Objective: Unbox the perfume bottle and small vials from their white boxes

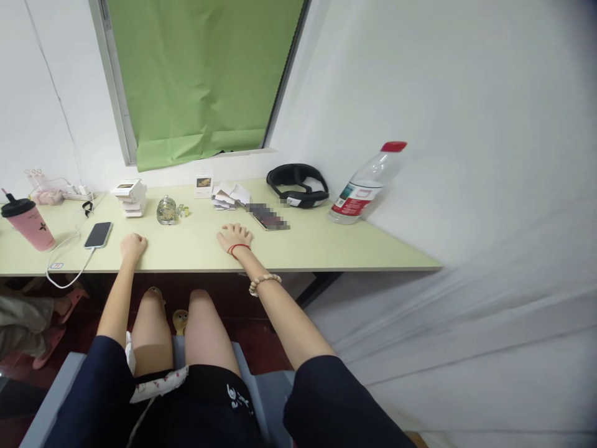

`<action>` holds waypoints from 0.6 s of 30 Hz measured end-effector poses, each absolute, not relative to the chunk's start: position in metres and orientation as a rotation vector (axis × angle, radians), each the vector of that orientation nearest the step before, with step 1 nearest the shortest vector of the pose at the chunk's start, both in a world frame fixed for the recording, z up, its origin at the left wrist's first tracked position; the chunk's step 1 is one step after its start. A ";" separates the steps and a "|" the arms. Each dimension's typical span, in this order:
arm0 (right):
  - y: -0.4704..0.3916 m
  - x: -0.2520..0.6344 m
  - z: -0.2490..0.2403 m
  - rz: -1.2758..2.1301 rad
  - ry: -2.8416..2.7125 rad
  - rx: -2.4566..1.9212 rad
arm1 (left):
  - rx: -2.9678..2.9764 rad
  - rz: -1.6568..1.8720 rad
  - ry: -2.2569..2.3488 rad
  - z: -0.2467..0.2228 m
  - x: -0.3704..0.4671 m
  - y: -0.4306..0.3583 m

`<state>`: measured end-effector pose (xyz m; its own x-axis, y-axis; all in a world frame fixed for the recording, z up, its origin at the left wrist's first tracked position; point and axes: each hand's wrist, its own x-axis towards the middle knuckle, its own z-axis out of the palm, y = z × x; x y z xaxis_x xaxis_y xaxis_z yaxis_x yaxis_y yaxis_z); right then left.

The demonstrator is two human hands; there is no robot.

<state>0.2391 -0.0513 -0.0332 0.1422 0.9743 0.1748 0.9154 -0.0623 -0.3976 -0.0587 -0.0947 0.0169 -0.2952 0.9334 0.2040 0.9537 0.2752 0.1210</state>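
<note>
My left hand (133,246) rests on the pale table near its front edge, curled into a fist, and nothing shows sticking out of it. Flat on the tabletop lies my right hand (236,236), fingers spread and holding nothing. Between and behind the hands stand a glass jar (166,210) and a small yellowish item (183,211) beside it. A phone (99,235) on a white cable lies left of my left hand. Another phone (268,216), its screen blurred, lies just beyond my right hand. White small boxes (130,198) are stacked behind my left hand.
Crumpled papers (229,194) and a small white card box (204,185) sit near the wall. A black headset (298,186) and a red-capped bottle (359,193) stand right. A pink cup (30,225) stands left. Another person's legs (23,323) show beneath the table.
</note>
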 end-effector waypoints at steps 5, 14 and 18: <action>-0.051 0.239 -0.033 0.191 -1.832 -2.029 | -1.806 -0.338 -2.434 0.017 -0.059 -0.094; -0.050 0.238 -0.033 0.181 -1.777 -1.997 | -1.807 -0.333 -2.421 0.017 -0.059 -0.094; -0.050 0.239 -0.033 0.193 -1.768 -1.994 | -1.811 -0.338 -2.422 0.016 -0.060 -0.093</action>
